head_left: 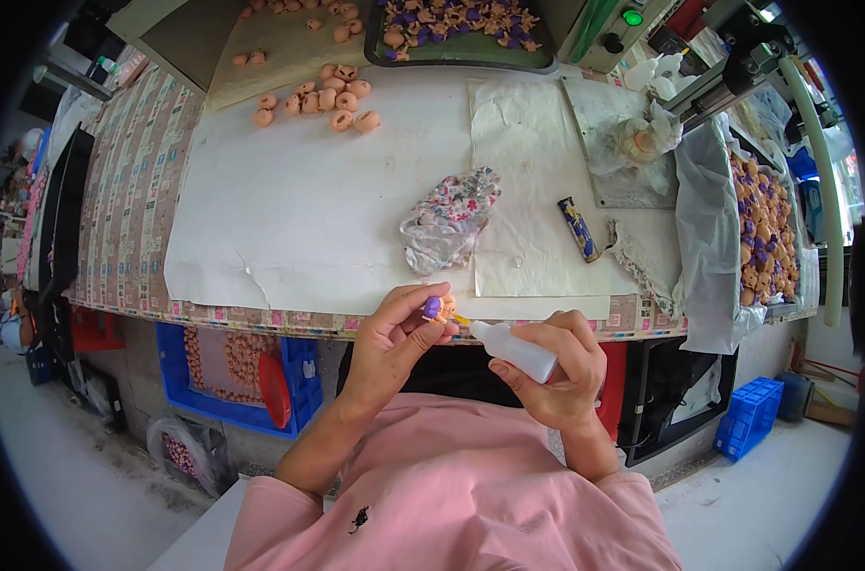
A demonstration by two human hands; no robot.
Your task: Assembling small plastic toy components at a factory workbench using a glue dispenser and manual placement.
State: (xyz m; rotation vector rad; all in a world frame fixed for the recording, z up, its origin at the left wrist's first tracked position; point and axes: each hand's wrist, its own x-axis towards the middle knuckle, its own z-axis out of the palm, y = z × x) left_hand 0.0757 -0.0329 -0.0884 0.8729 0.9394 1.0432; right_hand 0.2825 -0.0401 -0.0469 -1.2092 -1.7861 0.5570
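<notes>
Between the thumb and fingers of my left hand (387, 343) is a small doll body (433, 307), purple and peach-coloured, held just past the table's near edge. My right hand (570, 371) wraps round a white squeeze bottle (520, 354), tilted with its thin yellow nozzle (462, 320) toward the doll body. Nozzle and doll body meet or nearly meet; I cannot tell if they touch. Beyond my hands lies a crumpled floral cloth (452, 219). A dark blue patterned cylinder (578, 229) rests to its right.
Several peach doll heads (341, 99) lie toward the back. A dark tray (461, 67) of purple-and-peach doll bodies stands behind. Right is a plastic-lined container (704, 247) of similar parts, near a metal press arm (727, 81). A blue crate (304, 381) sits below the table.
</notes>
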